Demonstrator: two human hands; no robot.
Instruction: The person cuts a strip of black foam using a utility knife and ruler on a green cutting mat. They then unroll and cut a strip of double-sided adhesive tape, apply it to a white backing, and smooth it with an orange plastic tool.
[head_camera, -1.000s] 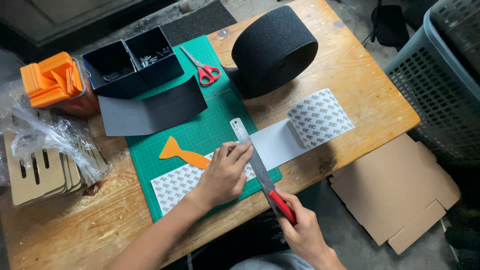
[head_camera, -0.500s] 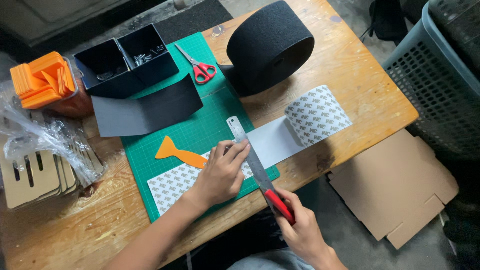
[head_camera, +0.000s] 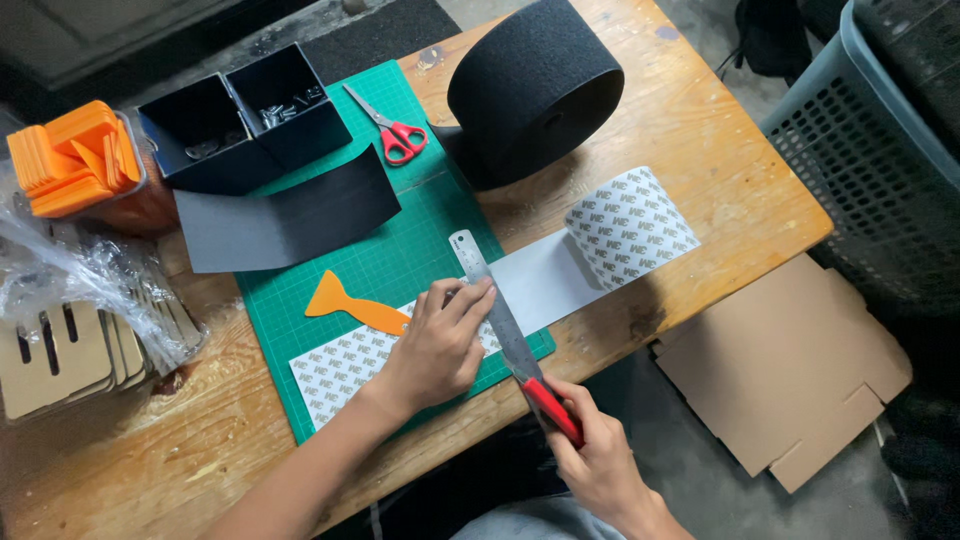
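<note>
My left hand (head_camera: 440, 340) presses flat on a steel ruler (head_camera: 490, 300) laid across a strip of patterned adhesive sheet (head_camera: 620, 230) on the green cutting mat (head_camera: 400, 250). My right hand (head_camera: 600, 460) grips a red-handled utility knife (head_camera: 550, 408) at the ruler's near end, by the table's front edge. An orange fish-shaped scraper (head_camera: 350, 303) lies just left of my left hand.
A big black felt roll (head_camera: 535, 85), red scissors (head_camera: 395, 135), a curved dark sheet (head_camera: 290, 215), a black two-part box (head_camera: 240, 120), an orange stack in a tub (head_camera: 75, 160), bagged cardboard pieces (head_camera: 70, 320). Flat cardboard (head_camera: 780, 370) and a grey basket (head_camera: 880, 150) are on the right.
The knife and my right hand have stayed near the ruler's near end. Only the camera view shifts slightly.
</note>
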